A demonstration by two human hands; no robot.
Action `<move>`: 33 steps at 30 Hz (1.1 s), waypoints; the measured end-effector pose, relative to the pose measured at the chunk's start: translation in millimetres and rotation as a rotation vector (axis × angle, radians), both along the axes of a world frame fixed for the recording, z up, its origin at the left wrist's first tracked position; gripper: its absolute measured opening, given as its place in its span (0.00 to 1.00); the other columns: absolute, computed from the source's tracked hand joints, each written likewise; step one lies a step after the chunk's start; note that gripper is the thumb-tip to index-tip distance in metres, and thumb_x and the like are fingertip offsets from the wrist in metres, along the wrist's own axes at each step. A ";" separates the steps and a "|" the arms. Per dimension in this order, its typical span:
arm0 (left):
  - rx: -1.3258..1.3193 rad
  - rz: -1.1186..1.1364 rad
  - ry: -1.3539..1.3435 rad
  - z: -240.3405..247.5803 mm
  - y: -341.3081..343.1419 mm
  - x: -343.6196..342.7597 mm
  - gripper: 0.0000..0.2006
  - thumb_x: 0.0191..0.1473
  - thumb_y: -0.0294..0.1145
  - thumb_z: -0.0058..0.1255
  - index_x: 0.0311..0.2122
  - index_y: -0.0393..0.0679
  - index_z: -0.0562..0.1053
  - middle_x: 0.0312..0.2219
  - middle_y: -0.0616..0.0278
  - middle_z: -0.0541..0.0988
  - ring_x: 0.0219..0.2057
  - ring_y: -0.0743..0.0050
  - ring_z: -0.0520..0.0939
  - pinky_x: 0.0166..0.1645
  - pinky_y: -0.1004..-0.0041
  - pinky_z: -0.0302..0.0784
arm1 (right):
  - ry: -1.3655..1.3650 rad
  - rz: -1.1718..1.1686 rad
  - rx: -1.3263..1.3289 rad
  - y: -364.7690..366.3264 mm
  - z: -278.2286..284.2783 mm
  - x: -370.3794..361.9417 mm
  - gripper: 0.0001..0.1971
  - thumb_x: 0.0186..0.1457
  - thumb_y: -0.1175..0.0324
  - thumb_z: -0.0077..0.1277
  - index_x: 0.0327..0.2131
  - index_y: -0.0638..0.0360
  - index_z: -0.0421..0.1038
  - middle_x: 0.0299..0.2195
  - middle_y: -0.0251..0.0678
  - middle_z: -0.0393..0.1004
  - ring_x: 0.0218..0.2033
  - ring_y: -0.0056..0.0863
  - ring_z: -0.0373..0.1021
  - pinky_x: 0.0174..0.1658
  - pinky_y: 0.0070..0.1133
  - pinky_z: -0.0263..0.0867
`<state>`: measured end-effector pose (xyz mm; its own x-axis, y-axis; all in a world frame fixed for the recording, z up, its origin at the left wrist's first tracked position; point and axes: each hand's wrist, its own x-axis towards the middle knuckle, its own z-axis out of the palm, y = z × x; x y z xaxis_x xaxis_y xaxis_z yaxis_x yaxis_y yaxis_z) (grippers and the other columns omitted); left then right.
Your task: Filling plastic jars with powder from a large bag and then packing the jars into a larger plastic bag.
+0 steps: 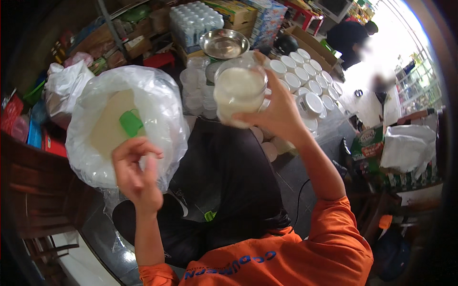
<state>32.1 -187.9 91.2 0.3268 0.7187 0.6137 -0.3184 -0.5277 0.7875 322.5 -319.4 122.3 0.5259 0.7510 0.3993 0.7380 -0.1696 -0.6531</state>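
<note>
Fingers of the right hand [279,112] wrap around a clear plastic cup [239,90] filled with a milky white liquid, held raised and roughly upright in front of the person; the thumb presses the lower wall of the cup and the other fingers close round its far side. The left hand [136,171] is lifted beside it, well apart from the cup, its fingers curled loosely with nothing between them, close to the near rim of a large tub lined with a clear plastic bag [157,109]. Pale liquid fills the tub and a green scoop [130,123] lies in it, just above the left fingertips.

Between the two hands there is open room over the person's dark lap [229,181]. Beyond the cup the space is crowded: stacks of empty clear cups [194,90] stand just behind it, a steel bowl [223,44] sits further back, and rows of lidded white cups [305,76] spread to the right. A wrapped pack of water bottles [194,21] stands behind the bowl. At the left edge a dark wooden chair [38,190] stands close to the tub, and a white plastic bag [64,86] lies behind it.
</note>
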 end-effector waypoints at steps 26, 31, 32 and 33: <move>-0.404 -0.618 0.704 -18.6 -15.4 117.8 0.55 0.27 0.34 0.83 0.63 0.39 0.62 0.56 0.56 0.72 0.60 0.63 0.72 0.66 0.64 0.66 | -0.166 -0.311 -0.394 -65.3 -141.7 116.6 0.49 0.50 0.39 0.65 0.69 0.56 0.58 0.60 0.54 0.68 0.63 0.51 0.64 0.65 0.42 0.57; -0.416 -0.631 0.622 -21.0 -16.9 118.3 0.56 0.28 0.35 0.83 0.63 0.38 0.61 0.57 0.55 0.71 0.61 0.63 0.72 0.66 0.64 0.65 | -0.332 -0.391 -0.497 -60.2 -184.1 132.7 0.50 0.46 0.41 0.68 0.67 0.56 0.60 0.58 0.49 0.66 0.63 0.49 0.61 0.65 0.44 0.54; -0.430 -0.629 0.638 -21.4 -16.8 118.5 0.56 0.28 0.36 0.83 0.63 0.38 0.61 0.57 0.55 0.71 0.61 0.63 0.72 0.66 0.64 0.65 | -0.272 -0.369 -0.461 -60.9 -181.8 134.6 0.50 0.43 0.47 0.70 0.68 0.53 0.59 0.58 0.47 0.66 0.61 0.49 0.62 0.64 0.43 0.54; -0.447 -0.643 0.615 -22.0 -17.3 118.2 0.55 0.28 0.36 0.83 0.64 0.38 0.61 0.58 0.54 0.71 0.61 0.63 0.72 0.66 0.64 0.65 | -0.263 -0.356 -0.487 -60.8 -176.7 135.1 0.50 0.43 0.47 0.70 0.68 0.53 0.59 0.58 0.47 0.66 0.61 0.49 0.62 0.64 0.43 0.54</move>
